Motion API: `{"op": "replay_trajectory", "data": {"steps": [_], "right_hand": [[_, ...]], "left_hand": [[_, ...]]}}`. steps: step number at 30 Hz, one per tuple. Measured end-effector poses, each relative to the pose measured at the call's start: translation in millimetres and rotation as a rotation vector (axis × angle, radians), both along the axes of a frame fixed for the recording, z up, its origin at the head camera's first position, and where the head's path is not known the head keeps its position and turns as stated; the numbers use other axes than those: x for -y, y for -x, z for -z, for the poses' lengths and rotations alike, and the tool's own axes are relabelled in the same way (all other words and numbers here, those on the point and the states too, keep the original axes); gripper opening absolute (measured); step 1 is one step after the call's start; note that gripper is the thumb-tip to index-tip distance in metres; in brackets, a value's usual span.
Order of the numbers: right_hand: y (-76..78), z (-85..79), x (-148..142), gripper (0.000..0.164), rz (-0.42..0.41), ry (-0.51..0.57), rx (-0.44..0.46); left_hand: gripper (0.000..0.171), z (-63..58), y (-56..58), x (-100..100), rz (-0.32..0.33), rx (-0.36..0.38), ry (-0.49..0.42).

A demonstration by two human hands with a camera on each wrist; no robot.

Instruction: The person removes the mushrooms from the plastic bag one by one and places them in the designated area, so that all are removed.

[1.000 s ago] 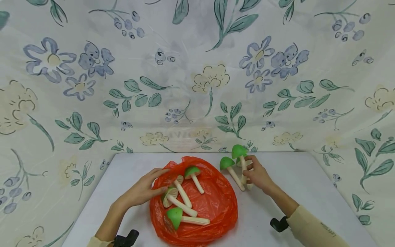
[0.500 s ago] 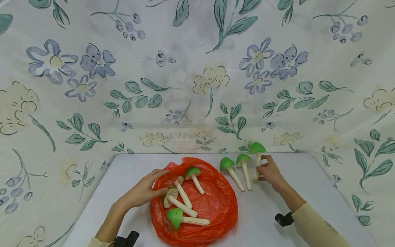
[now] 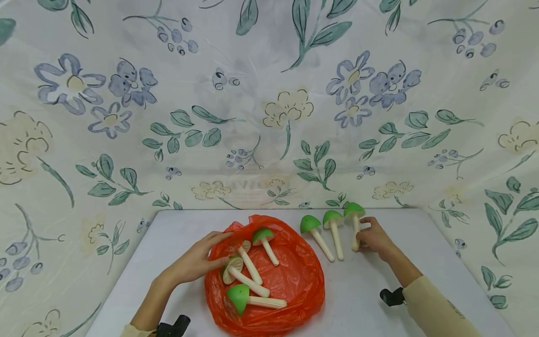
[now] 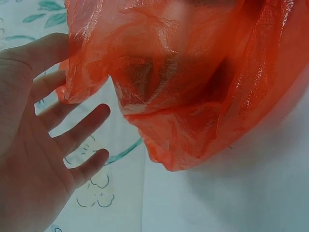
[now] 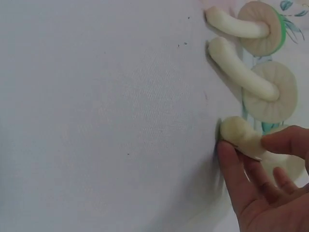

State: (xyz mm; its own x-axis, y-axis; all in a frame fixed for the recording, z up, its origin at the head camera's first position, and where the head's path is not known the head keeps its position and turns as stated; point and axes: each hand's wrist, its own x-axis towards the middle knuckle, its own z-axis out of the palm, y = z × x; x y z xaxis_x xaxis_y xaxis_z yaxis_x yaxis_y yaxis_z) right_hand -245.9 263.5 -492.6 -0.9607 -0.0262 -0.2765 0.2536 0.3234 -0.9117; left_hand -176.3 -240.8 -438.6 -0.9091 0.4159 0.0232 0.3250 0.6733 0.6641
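Right hand (image 3: pixel 376 238): fingers pinch green-capped mushroom (image 3: pixel 356 224), right of centre, cap overlapping far edge of table (image 3: pixel 429 248); open room rightward. Left hand (image 3: pixel 200 258): fingers spread, touching red plastic bag (image 3: pixel 309 299), lower centre.

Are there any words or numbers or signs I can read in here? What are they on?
Nothing can be read for sure.
Dark print on the right sleeve: too small and blurred.
Faint marks low on the flowery backdrop: maybe letters, too pale to read.
I see no writing on the mushrooms or red bag.
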Motion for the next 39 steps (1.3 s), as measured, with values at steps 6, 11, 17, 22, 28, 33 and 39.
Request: {"op": "replay_trajectory", "data": {"steps": [6,11,17,22,28,33,39], "right_hand": [[-2.4,-2.9,-1.4,0.055,-0.004,-0.052,0.003],[-2.4,-6.2,-1.7,0.053,-0.009,-0.111,0.012],[-4.9,-8.4,-3.5,0.05,-0.008,-0.19,0.039],[-6.4,-5.5,-6.3,0.052,-0.009,-0.2,0.047],[-6.5,-1.9,-6.5,0.053,-0.012,-0.176,0.053],[-7.5,-1.2,-5.8,0.051,-0.024,-0.165,0.028],[-8.3,-0.4,-4.8,0.049,-0.041,-0.161,-0.008]], "left_hand": [[0.063,0.2,0.0,-1.6,-0.004,0.003,0.002],[0.063,-0.2,-0.3,-2.1,-0.006,0.01,0.002],[0.062,-0.4,-0.5,-1.6,-0.005,0.009,0.001],[0.062,0.8,0.5,-1.7,0.005,0.002,0.002],[0.06,0.8,1.5,-4.4,0.018,-0.015,-0.001],[0.06,0.7,2.4,-5.0,0.019,-0.026,0.0],[0.06,0.5,2.9,-5.8,0.026,-0.022,-0.008]]}}
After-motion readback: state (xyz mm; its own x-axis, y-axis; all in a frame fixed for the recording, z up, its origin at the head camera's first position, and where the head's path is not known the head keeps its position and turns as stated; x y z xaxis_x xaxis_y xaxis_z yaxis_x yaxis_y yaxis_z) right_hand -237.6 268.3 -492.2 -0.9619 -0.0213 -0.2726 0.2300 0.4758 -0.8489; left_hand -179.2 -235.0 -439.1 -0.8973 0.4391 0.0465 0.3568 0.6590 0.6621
